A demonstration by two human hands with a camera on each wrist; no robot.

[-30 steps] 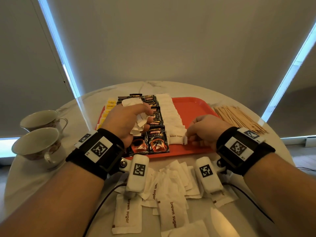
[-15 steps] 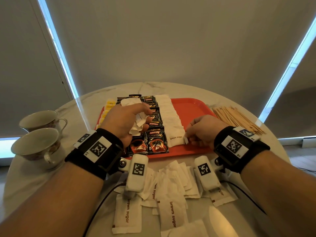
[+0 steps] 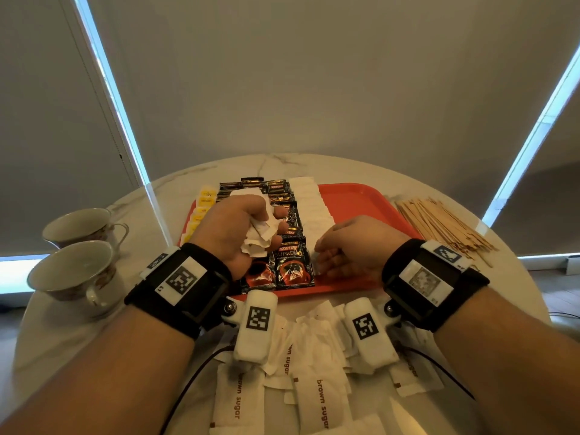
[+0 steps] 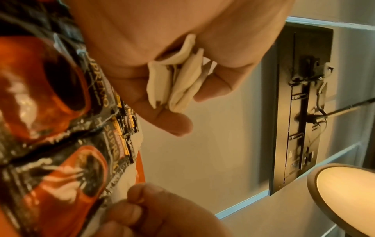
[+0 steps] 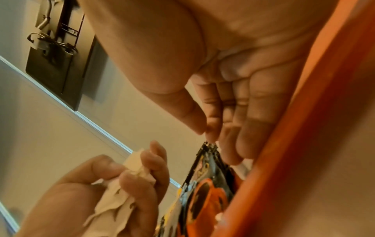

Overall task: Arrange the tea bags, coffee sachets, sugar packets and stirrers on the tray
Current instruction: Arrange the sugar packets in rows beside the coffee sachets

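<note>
My left hand [image 3: 266,227] hovers over the black coffee sachets [image 3: 292,262] on the red tray [image 3: 361,202]. It grips a crumpled bundle of white sugar packets [image 4: 178,80]. My right hand [image 3: 326,262] is low on the tray, at the near end of the white sugar packet row [image 3: 310,202]. In the right wrist view its fingers [image 5: 229,144] are nearly straight, tips pressing a white packet [image 5: 242,168] beside a coffee sachet [image 5: 207,192]. Yellow tea bags [image 3: 204,199] line the tray's left edge. Wooden stirrers [image 3: 439,224] lie on the table, right of the tray.
Several loose brown sugar packets [image 3: 317,400] are scattered on the marble table in front of the tray, under my wrists. Two teacups [image 3: 72,271] stand at the left. The tray's right half is bare red.
My right hand has slid left and now covers the front sugar packet whose edge it pinched earlier. My left hand and its bundle have barely moved.
</note>
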